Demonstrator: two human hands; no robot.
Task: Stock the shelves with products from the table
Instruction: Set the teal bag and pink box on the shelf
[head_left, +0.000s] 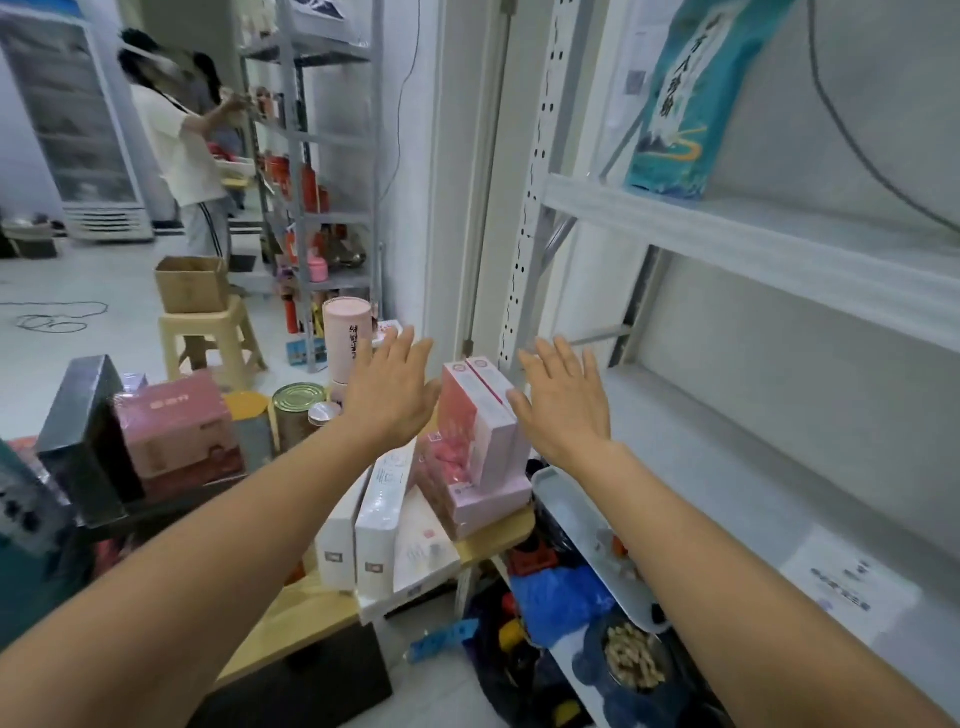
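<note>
Stockroom with a pale floor: white metal shelves (753, 244) run along the right, and a wooden desk (291, 618) at near left is crowded with goods. Item: two tall pink boxes (480, 415), upright side by side on a flat pink carton (488, 501) at the desk's right edge, just beside the shelves. Left hand (392, 395) and right hand (563, 405): one on each side of the pair, fingers straight and spread, holding nothing; contact with the boxes is not evident. Nearby stock: white boxes (382, 519) stand on the near side of the pair, with a pink cylinder (347, 332) and a tin can (298, 410) to the left. Upper shelf: one teal bag (675, 104). Lower level: a white tray (566, 499). Far left: another person (179, 150) at a grey rack (332, 156). Step in hand, as judged: clasping the pair for transfer to a shelf. Handling note: press both palms flat on the outer faces, squeeze evenly so the two boxes do not splay, and lift straight up clear of the carton. Then swing right and set them upright toward the back of the shelf board.
</note>
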